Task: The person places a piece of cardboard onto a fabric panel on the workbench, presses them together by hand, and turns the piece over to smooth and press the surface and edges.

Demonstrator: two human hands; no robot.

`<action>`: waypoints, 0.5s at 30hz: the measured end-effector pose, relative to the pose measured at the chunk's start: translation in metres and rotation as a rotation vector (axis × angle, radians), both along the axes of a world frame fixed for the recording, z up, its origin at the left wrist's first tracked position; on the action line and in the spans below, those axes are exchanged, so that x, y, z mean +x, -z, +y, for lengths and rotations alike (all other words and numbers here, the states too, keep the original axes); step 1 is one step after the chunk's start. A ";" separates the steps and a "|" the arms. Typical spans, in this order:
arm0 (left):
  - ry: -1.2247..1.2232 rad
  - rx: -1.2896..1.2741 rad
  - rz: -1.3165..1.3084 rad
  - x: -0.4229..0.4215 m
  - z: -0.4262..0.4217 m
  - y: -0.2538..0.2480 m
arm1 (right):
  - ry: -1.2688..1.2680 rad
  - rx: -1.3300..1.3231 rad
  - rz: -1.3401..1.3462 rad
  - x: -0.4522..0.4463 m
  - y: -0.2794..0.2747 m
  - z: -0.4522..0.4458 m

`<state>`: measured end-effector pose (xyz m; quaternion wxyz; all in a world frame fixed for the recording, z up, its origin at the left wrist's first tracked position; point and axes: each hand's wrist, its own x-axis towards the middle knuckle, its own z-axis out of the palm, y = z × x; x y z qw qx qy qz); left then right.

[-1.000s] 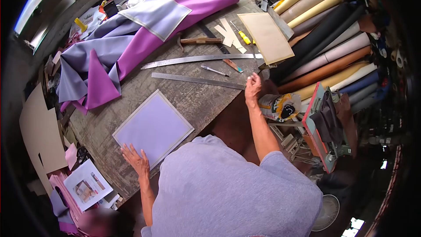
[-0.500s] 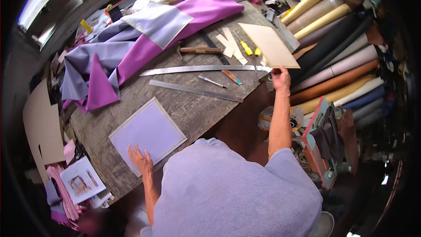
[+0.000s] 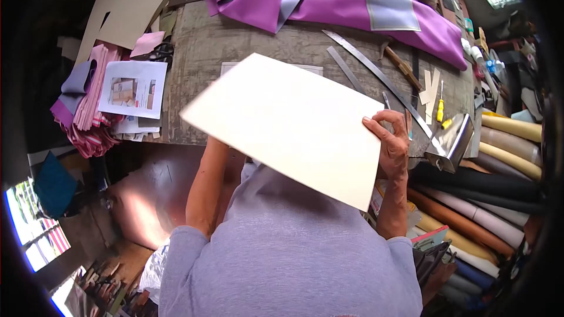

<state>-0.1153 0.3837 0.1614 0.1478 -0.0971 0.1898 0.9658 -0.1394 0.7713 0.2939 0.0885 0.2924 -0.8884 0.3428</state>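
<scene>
"What's closest to us?"

"The person's grey-lavender shirt [image 3: 305, 252], and over it a large cream sheet [image 3: 294, 129], held up and slanted, covering the middle of the near side of the tabletop [image 3: 197, 35] from our view."

"Held how?"

"The right hand [image 3: 392, 141] has its grip clamped on the sheet's right edge, thumb and bent fingers pinched together at the upper corner."

"And the left?"

"Its forearm [image 3: 205, 185] runs up under the sheet's lower left side. The left hand is hidden there, so I can't tell whether its grip is apart or together."

"What lies around the sheet?"

"Off to the right, rolls of material [image 3: 470, 211] are stacked beside the tabletop. To the left there's a printed page [image 3: 134, 91] with a picture on it. Just past the sheet's top edge, a strip of a pale-bordered panel [image 3: 302, 68] peeks out."

"Further up?"

"A short metal ruler [image 3: 345, 69] next to a longer one [image 3: 382, 79], then a wooden-handled hammer [image 3: 403, 69]. Right of those, pale strips [image 3: 432, 91] cross each other near a yellow-handled screwdriver [image 3: 440, 111]."

"And at the far side?"

"Purple and grey material [image 3: 338, 12] in folds, with a grey stitched panel [image 3: 388, 0] draped across it."
</scene>
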 end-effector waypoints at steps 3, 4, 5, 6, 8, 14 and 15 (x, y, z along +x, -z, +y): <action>0.011 -0.068 -0.172 0.011 -0.024 -0.014 | 0.066 0.085 0.125 -0.003 0.015 -0.034; 0.025 0.066 -0.061 0.016 -0.030 -0.009 | 0.037 0.101 0.080 -0.003 0.020 -0.033; 0.023 -0.089 -0.066 0.018 -0.032 -0.004 | 0.099 0.048 0.036 -0.001 0.026 -0.037; 0.016 -0.244 -0.073 0.020 -0.036 0.001 | 0.157 -0.004 -0.010 -0.001 0.033 -0.046; 0.001 -0.175 -0.071 0.017 -0.045 0.012 | 0.172 -0.122 -0.093 -0.006 0.054 -0.051; -0.002 -0.392 -0.151 0.018 -0.062 0.030 | 0.362 -1.091 -1.050 -0.014 0.100 -0.059; -0.023 -0.437 -0.150 0.019 -0.061 0.037 | 0.428 -1.046 -1.078 -0.013 0.116 -0.058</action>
